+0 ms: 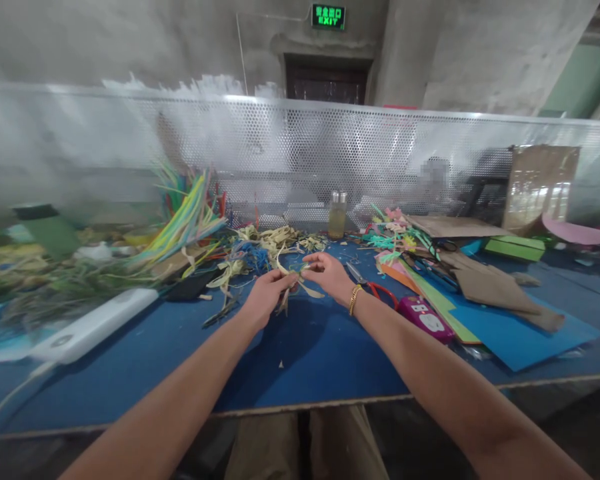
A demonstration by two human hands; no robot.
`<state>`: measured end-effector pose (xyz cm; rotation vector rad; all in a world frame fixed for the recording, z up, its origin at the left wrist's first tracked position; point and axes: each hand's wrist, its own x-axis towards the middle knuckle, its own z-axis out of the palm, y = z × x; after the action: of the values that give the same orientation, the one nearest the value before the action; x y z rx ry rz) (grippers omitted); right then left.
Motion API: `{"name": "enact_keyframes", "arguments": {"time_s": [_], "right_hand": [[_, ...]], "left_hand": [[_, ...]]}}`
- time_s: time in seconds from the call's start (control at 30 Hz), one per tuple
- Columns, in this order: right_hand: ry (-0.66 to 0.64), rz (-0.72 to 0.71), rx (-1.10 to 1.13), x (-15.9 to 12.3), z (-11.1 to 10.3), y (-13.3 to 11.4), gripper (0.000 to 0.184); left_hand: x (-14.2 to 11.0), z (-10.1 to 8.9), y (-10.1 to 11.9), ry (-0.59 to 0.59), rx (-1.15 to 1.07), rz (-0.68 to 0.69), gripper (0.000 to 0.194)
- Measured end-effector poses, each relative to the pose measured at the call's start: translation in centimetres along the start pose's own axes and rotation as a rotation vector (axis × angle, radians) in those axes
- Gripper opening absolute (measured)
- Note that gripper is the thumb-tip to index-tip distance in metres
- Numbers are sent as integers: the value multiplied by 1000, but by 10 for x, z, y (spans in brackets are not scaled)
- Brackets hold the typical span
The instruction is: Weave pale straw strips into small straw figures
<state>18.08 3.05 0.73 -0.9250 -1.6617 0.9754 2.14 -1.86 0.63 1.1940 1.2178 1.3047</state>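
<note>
Over the blue tabletop, my left hand [270, 293] is closed in a pinch on a small bundle of pale, dry, straw-like strips [312, 291]. My right hand [330, 275], with a gold bracelet at the wrist, meets it from the other side, thumb and fingertips closed on the same strips. Loose strip ends curl up above the fingers and hang below them. Fine detail between the fingertips is too small to make out. Just right of my right hand lie scissors [383, 293] with red handles.
Left are a white power strip [97, 325], dried plants [80, 283] and colourful stems [190, 217]. More pale strips [275, 237] and a glass bottle [337, 217] stand behind. Right lie a purple packet [426, 320], coloured paper [520, 333] and brown sheets [495, 290]. A perforated metal screen [340, 147] closes the back.
</note>
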Motion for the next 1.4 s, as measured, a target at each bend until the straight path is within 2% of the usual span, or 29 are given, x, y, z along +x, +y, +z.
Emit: {"name": "enact_keyframes", "arguments": {"time_s": [0.3, 0.47, 0.63, 0.73, 0.83, 0.97, 1.1, 1.2, 1.3, 1.4], "right_hand": [[-60, 16, 107, -1, 0, -3, 35], [-111, 48, 87, -3, 0, -5, 35], [-108, 82, 114, -3, 1, -5, 38], [-97, 130, 210, -2, 3, -5, 45], [-128, 220, 416, -2, 4, -11, 52], [-152, 283, 670, -2, -10, -27, 46], [-103, 162, 782, 3, -40, -41, 37], [-35, 168, 743, 10, -58, -42, 28], [45, 270, 651, 16, -63, -34, 22], [139, 376, 308, 18, -59, -20, 21]], "left_hand": [[1, -3, -1, 14, 126, 48, 32], [2, -3, -3, -1, 158, 51, 30], [2, -1, -3, 10, 185, 75, 29], [2, 1, -3, -10, 164, 81, 28], [1, 2, -3, -39, 152, 84, 28], [2, 1, -4, -16, 198, 106, 29], [4, -4, -3, 67, 139, 100, 28], [5, -6, 0, 118, 49, 77, 33], [6, -8, 2, 162, 38, 120, 36], [7, -10, 5, 233, 44, 178, 34]]}}
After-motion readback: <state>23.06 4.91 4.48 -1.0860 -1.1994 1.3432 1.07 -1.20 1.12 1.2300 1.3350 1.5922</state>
